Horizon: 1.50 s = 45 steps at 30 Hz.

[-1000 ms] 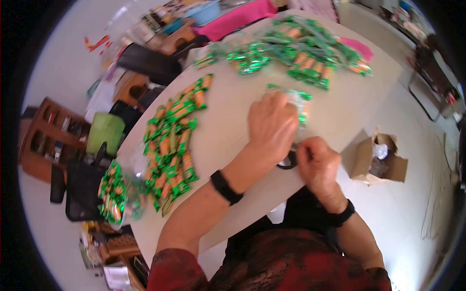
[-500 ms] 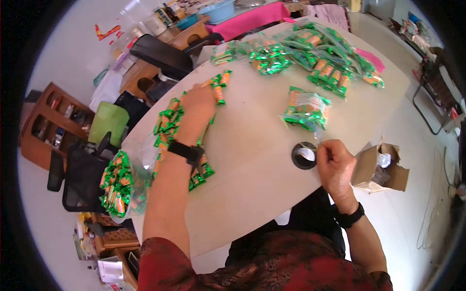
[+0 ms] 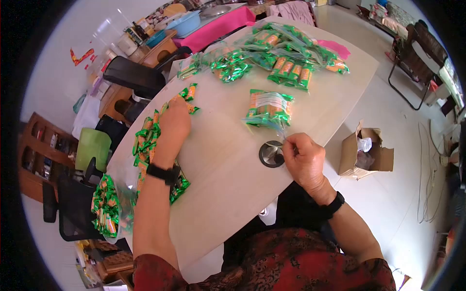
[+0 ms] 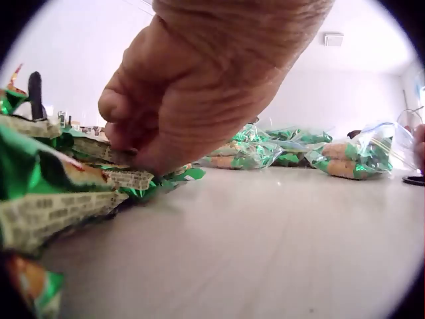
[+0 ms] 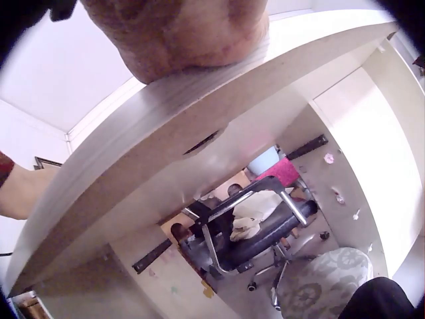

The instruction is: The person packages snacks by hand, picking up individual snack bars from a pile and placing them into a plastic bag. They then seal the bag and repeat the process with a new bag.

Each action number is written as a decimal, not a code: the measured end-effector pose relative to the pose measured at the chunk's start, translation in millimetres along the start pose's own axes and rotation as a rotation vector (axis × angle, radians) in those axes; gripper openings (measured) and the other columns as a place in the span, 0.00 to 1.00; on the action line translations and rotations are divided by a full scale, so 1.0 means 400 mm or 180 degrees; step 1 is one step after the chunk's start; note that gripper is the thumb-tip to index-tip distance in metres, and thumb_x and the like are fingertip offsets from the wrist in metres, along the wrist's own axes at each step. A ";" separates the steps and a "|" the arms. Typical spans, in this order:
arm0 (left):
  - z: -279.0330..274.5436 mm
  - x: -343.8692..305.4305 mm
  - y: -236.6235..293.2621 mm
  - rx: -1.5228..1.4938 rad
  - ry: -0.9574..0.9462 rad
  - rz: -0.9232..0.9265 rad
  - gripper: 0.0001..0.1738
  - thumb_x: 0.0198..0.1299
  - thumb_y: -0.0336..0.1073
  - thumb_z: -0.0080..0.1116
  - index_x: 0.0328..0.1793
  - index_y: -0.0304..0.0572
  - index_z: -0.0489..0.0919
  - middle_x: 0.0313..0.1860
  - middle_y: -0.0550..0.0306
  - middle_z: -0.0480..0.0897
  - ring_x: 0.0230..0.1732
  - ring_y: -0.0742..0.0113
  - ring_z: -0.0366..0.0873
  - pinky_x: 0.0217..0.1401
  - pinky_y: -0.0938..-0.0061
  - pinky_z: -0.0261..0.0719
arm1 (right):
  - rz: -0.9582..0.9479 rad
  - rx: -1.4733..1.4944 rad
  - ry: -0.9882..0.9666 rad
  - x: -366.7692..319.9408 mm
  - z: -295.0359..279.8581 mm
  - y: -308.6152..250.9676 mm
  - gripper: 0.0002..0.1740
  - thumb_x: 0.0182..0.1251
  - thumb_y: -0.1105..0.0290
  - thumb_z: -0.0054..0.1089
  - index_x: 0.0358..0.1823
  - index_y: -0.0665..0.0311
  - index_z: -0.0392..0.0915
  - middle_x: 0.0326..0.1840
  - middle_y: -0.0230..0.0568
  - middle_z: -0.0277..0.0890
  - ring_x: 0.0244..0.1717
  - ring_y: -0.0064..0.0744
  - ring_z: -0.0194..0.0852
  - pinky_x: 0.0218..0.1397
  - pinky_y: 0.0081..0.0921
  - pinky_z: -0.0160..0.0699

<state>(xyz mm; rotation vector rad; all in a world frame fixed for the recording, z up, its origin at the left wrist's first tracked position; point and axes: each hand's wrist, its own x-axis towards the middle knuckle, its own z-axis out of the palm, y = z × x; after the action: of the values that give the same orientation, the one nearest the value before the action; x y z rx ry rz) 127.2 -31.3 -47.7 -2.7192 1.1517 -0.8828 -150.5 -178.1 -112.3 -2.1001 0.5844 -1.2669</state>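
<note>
My left hand (image 3: 174, 123) is over the pile of green-and-orange snack packets (image 3: 146, 133) on the left of the table. In the left wrist view its bent fingers reach down among the packets (image 4: 60, 166), with the fingertips partly hidden; I cannot tell whether they grip one. My right hand (image 3: 305, 157), near the table's front edge, pinches the clear top of a plastic zip bag (image 3: 268, 107). That bag lies on the table with several packets inside. Beside the right hand is a black ring (image 3: 264, 154) in the tabletop.
More filled zip bags (image 3: 291, 51) are heaped at the table's far side, near a pink sheet (image 3: 335, 48). A clear container of packets (image 3: 106, 206) stands at the left edge. An open cardboard box (image 3: 352, 155) is on the floor at right, and a black chair (image 3: 75, 211) at left.
My left hand moved from near the zip bag leftward onto the packet pile, and stays there. The right hand keeps its hold at the bag's top. The head view has shifted.
</note>
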 end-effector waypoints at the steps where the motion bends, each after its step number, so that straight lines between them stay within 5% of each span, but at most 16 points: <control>1: -0.047 -0.008 0.024 -0.0001 -0.0007 0.0041 0.08 0.58 0.28 0.51 0.42 0.36 0.77 0.34 0.42 0.82 0.35 0.49 0.83 0.38 0.57 0.81 | -0.0064 0.0000 0.0001 0.000 -0.001 0.001 0.06 0.53 0.75 0.64 0.29 0.60 0.75 0.24 0.41 0.77 0.22 0.43 0.78 0.26 0.33 0.78; 3: -0.165 -0.035 0.079 -0.2034 0.0217 0.0114 0.10 0.55 0.23 0.55 0.44 0.36 0.76 0.39 0.45 0.81 0.34 0.54 0.81 0.35 0.65 0.79 | -0.0055 0.0030 0.0019 0.000 -0.002 0.003 0.06 0.54 0.75 0.64 0.30 0.60 0.74 0.25 0.41 0.77 0.22 0.43 0.78 0.25 0.33 0.77; 7: -0.244 -0.169 0.165 -0.4033 -0.0041 0.0070 0.17 0.47 0.17 0.63 0.43 0.41 0.76 0.47 0.56 0.79 0.38 0.73 0.76 0.33 0.80 0.74 | -0.0124 0.0035 -0.0010 0.000 -0.005 0.006 0.07 0.54 0.75 0.64 0.31 0.60 0.73 0.26 0.40 0.77 0.22 0.43 0.78 0.25 0.34 0.77; 13: -0.268 -0.215 0.272 -0.3311 0.0365 0.1165 0.17 0.46 0.17 0.64 0.42 0.41 0.76 0.43 0.52 0.78 0.38 0.68 0.77 0.35 0.77 0.76 | -0.0141 0.0118 0.0026 -0.002 -0.005 0.009 0.08 0.54 0.75 0.64 0.32 0.59 0.73 0.27 0.40 0.77 0.23 0.44 0.78 0.25 0.35 0.77; 14: -0.264 -0.211 0.285 -0.3397 0.0278 0.1178 0.17 0.46 0.18 0.64 0.43 0.39 0.76 0.42 0.49 0.76 0.39 0.55 0.78 0.37 0.71 0.77 | -0.0139 0.0147 0.0007 -0.001 -0.004 0.009 0.09 0.54 0.75 0.64 0.32 0.59 0.73 0.27 0.40 0.76 0.23 0.44 0.77 0.25 0.35 0.77; 21: -0.217 -0.163 0.325 -0.3250 0.0693 0.1512 0.22 0.44 0.16 0.65 0.46 0.40 0.75 0.44 0.47 0.77 0.40 0.56 0.78 0.38 0.72 0.78 | -0.0090 0.0214 0.0046 -0.004 -0.001 0.012 0.09 0.54 0.75 0.64 0.33 0.60 0.72 0.28 0.41 0.77 0.24 0.45 0.78 0.25 0.36 0.78; 28: -0.214 -0.186 0.336 -0.3424 0.0192 0.1720 0.23 0.46 0.14 0.61 0.50 0.35 0.74 0.51 0.43 0.75 0.51 0.49 0.78 0.50 0.68 0.81 | 0.0002 0.0263 0.0107 -0.003 -0.001 0.016 0.10 0.55 0.75 0.65 0.35 0.60 0.72 0.27 0.42 0.76 0.24 0.47 0.78 0.26 0.37 0.78; 33: -0.197 -0.149 0.326 -0.3033 0.0097 0.2146 0.13 0.55 0.20 0.55 0.48 0.30 0.75 0.52 0.44 0.76 0.49 0.51 0.80 0.42 0.70 0.82 | 0.0027 0.0293 0.0124 -0.002 -0.002 0.011 0.10 0.56 0.76 0.65 0.35 0.61 0.72 0.28 0.43 0.76 0.25 0.48 0.78 0.26 0.37 0.78; 39: -0.192 -0.122 0.358 -0.2225 0.0552 0.2610 0.14 0.52 0.26 0.57 0.45 0.30 0.74 0.50 0.48 0.77 0.42 0.56 0.80 0.37 0.70 0.81 | 0.0023 0.0242 0.0088 0.000 -0.003 0.015 0.10 0.56 0.77 0.64 0.36 0.61 0.71 0.29 0.44 0.76 0.26 0.49 0.78 0.27 0.38 0.78; 45: -0.202 -0.106 0.407 -0.2045 0.0463 0.2182 0.15 0.51 0.26 0.57 0.47 0.36 0.73 0.44 0.51 0.76 0.39 0.58 0.78 0.32 0.69 0.79 | -0.0050 0.0188 0.0010 -0.001 -0.003 0.018 0.10 0.57 0.77 0.63 0.37 0.61 0.71 0.29 0.44 0.76 0.26 0.50 0.77 0.26 0.39 0.77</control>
<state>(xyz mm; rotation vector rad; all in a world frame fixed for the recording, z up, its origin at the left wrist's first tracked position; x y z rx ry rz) -43.2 -106.8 -44.1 -2.3113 2.5381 -0.6793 -152.3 -183.5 -117.0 -2.0582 0.5266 -1.2810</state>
